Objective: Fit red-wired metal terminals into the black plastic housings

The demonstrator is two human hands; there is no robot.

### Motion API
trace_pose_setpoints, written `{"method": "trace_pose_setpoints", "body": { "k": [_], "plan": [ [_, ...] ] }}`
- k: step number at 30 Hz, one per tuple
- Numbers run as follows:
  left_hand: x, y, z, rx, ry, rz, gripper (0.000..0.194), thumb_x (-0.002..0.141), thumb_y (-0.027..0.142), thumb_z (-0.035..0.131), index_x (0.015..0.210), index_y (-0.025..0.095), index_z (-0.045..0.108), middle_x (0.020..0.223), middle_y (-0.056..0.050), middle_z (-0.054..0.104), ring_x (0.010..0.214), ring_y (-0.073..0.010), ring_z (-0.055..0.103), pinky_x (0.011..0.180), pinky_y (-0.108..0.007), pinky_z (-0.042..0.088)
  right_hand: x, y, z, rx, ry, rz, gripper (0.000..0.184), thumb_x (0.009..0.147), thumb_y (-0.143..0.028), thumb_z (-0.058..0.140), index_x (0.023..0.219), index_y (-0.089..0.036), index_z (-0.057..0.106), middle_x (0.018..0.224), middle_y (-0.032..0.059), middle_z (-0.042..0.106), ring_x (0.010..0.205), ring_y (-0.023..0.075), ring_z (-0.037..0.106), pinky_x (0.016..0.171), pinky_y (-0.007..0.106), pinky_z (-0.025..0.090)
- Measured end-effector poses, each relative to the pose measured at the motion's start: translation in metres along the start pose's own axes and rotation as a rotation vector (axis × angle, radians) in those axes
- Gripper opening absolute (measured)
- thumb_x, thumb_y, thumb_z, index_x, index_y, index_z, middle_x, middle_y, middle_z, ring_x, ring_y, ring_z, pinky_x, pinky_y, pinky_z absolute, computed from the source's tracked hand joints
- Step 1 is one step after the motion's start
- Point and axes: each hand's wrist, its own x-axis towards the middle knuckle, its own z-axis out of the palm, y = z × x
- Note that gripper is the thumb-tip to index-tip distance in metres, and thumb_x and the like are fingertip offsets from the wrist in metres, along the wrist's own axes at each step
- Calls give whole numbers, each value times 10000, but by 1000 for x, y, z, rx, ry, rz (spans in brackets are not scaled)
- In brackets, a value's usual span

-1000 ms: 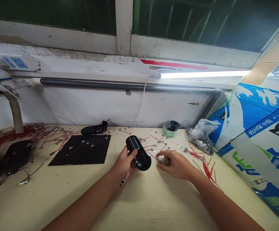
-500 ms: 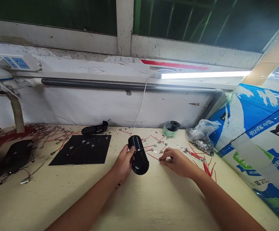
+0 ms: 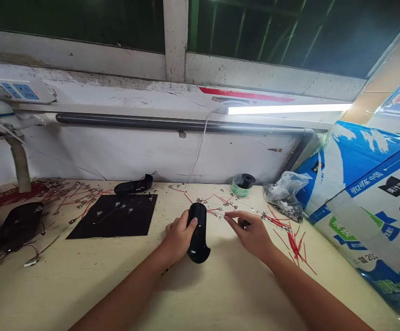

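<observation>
My left hand (image 3: 179, 234) is wrapped round a long black plastic shell (image 3: 197, 241) with rounded ends, thumb on its upper face. The shell is held tilted above the table, its lower end toward me. To its right, my right hand (image 3: 250, 232) is closed in a pinch, with thumb and forefinger meeting at the tips. What the fingertips hold is too small to make out. Something dark shows inside the curled fingers. Thin red wires (image 3: 214, 210) with small metal tabs lie just beyond both hands.
A black mat (image 3: 117, 225) with metal tabs lies left, another black shell (image 3: 134, 185) behind it. Further left are a dark shell (image 3: 22, 223) and tangled red wires. At the right stand a spool (image 3: 247, 180), a plastic bag of metal parts (image 3: 286, 202) and a large blue-white carton (image 3: 368, 207).
The black shell has come a little toward me and turned in my left hand. My right hand's pinched fingertips have risen off the table and moved slightly left.
</observation>
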Motion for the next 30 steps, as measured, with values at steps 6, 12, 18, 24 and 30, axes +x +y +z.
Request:
{"method": "trace_pose_setpoints", "body": {
  "k": [6,12,18,24,30],
  "plan": [
    [1,4,0,157,-2,38,419,936,426,435,1284,287,623,1387,-66,604,1357,-350,410,1127,-516,285,-11,-9,17,63,16,-58,155,872,-331,695,905,-202,774,618,3,577,541,126,439,536,284,388],
    [6,-9,6,42,84,43,554,857,335,601,1409,304,572,1352,-97,627,1326,-338,473,1129,-519,318,-9,-13,23,256,41,103,278,833,-385,733,1037,-201,774,719,24,635,499,96,356,470,279,315],
    [12,-20,6,-39,151,276,518,738,284,757,1248,331,678,1325,-73,597,1269,-311,509,1110,-492,371,-7,-24,24,366,-14,370,389,724,-530,796,854,-165,757,472,-32,465,430,96,320,415,266,242],
    [14,-19,5,-146,63,340,162,779,418,756,856,281,793,1182,-80,624,1192,-292,551,1075,-460,412,-8,-22,25,352,-130,380,424,737,-581,768,827,-168,737,493,-21,476,449,102,336,431,264,222],
    [14,-16,8,-221,87,331,193,794,433,724,783,245,764,1107,-84,641,1158,-286,553,1091,-489,360,-8,-18,27,277,-265,288,376,807,-547,718,768,-174,701,601,0,521,527,114,370,467,263,259]
  ]
}}
